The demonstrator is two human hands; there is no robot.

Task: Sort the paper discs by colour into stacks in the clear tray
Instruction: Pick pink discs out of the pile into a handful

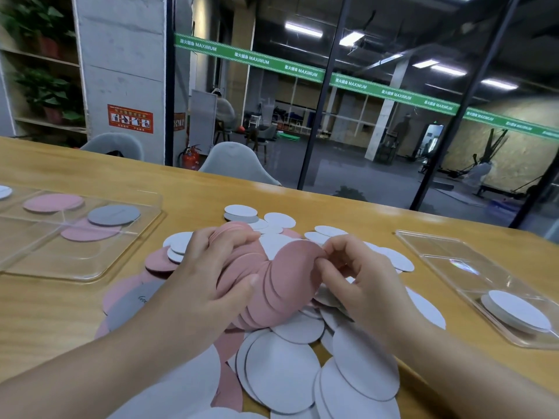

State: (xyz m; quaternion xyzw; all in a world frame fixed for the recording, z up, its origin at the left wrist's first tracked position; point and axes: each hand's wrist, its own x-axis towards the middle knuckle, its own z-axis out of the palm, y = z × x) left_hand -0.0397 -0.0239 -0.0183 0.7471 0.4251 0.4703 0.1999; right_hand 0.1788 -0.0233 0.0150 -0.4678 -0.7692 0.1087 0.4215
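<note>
Wooden table (348,213) below a glass wall carries everything. Left hand (208,273) curls its fingers (239,238) round a fanned wad of pink discs (281,282); right hand (360,276) pinches the wad's end disc — both above a loose heap (302,358) of white, pink and grey discs. Left of the heap, a clear tray (99,267) holds pink and grey discs; right of it, another tray (438,252) holds white discs (517,313).

Both hands — left hand (208,267), right hand (360,276) — grip a fanned pink stack (281,282) (over loose discs (290,370)).
</note>
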